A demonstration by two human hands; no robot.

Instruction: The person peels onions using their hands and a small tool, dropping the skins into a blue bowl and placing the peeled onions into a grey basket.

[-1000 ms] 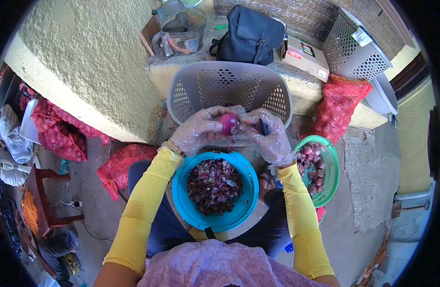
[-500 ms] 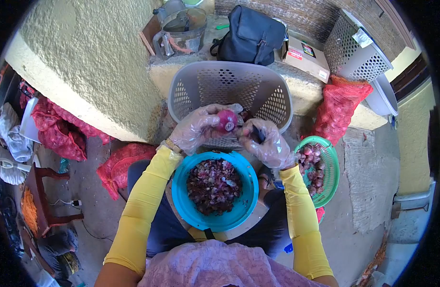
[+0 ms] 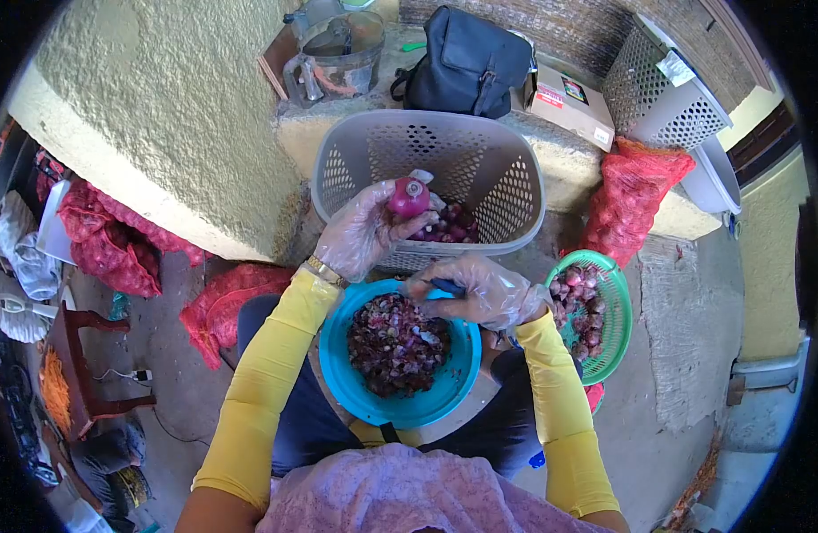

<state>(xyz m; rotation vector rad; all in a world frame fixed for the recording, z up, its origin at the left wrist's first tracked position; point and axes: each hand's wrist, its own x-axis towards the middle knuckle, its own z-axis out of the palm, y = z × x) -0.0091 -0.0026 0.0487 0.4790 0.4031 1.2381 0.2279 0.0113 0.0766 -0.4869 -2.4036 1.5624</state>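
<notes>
Both hands wear clear plastic gloves. In my left hand is a peeled, shiny red onion, held in the fingers above the near rim of the grey laundry basket. Several more onions lie at the bottom of that basket. My right hand is closed around the dark handle of a small knife; its blade cannot be made out. This hand hovers over the far right edge of the blue basin. A heap of onion skins and trimmings lies in the basin.
To the right a green basket holds unpeeled onions. Red mesh sacks of onions stand at the right and lie at the left. Behind, a ledge bears a black backpack, a cardboard box and a clear bucket.
My left hand has turned the onion so its end faces up, slightly higher. My right hand with the knife has moved away from the onion, down and left over the basin.
</notes>
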